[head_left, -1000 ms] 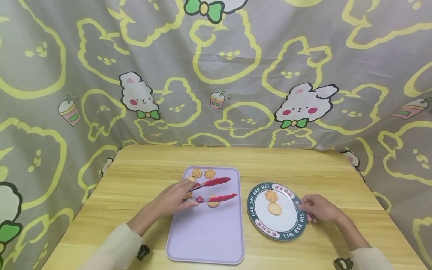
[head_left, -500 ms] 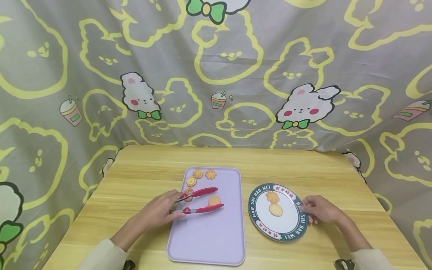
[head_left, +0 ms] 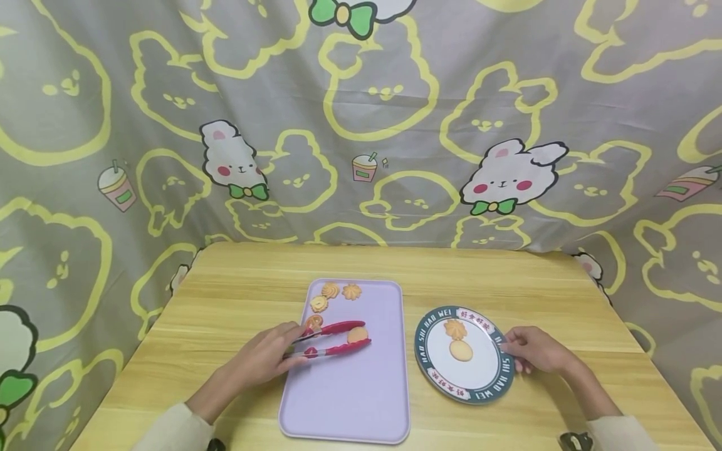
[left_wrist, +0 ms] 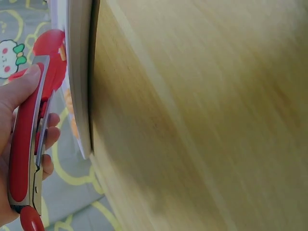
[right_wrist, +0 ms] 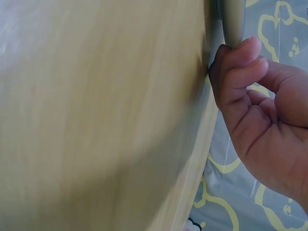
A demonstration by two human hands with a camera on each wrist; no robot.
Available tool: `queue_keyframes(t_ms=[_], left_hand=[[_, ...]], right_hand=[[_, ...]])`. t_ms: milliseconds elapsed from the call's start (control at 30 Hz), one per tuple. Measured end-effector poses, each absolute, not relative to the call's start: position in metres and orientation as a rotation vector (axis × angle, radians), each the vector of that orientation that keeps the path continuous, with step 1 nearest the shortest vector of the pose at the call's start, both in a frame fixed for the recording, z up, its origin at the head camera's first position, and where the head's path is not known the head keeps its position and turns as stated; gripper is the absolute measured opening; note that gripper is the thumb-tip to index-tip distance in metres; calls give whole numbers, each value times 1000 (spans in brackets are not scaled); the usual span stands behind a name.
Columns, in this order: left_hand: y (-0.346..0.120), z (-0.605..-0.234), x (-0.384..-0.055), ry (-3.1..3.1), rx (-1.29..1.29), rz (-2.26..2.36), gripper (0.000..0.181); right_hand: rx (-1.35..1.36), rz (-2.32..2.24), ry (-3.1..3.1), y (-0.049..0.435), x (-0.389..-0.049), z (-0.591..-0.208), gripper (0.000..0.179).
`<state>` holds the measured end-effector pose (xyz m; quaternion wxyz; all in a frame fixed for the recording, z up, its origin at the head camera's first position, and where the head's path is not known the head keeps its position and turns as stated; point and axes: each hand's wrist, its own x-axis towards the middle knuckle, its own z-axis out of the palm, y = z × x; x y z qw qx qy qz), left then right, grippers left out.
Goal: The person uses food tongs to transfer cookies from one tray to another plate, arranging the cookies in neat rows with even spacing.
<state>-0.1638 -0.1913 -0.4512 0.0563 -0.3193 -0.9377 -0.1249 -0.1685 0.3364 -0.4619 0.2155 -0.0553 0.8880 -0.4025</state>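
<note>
My left hand (head_left: 264,352) grips a pair of red-tipped metal tongs (left_wrist: 30,130) over the left side of a lilac tray (head_left: 345,407). The tong tips lie on either side of a plain round cookie (head_left: 358,336) on the tray. Beside the upper tong arm is a ring-shaped cookie (head_left: 314,321), partly covered by it. My right hand (head_left: 533,351) pinches the right rim of a round plate (head_left: 430,369) with a green border. On that plate sit a star-shaped cookie (head_left: 455,329) and a smooth oval cookie (head_left: 460,351), touching each other.
At the tray's far left corner lie a swirl cookie (head_left: 330,290), a flower-shaped cookie (head_left: 352,292) and a cookie with a pale centre (head_left: 319,304). Tray and plate stand side by side on a wooden table (head_left: 237,269). A patterned curtain (head_left: 395,125) hangs behind.
My left hand has drawn the tongs toward the left and nearer to me, then narrowed them around the plain round cookie. The right hand and the plate stay in place.
</note>
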Motion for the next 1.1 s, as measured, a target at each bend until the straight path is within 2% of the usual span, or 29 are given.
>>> queue_keyframes(t_ms=[600,1100], left_hand=[[-183,-443,-166,-2758,-1019,-308,54],[-117,-418,-183,-2663,-1160,-299,48]], right_hand=[[-176,-1135,2460,338,-169,-464,23],[-182,-1166,2446,338,-169,-464,22]])
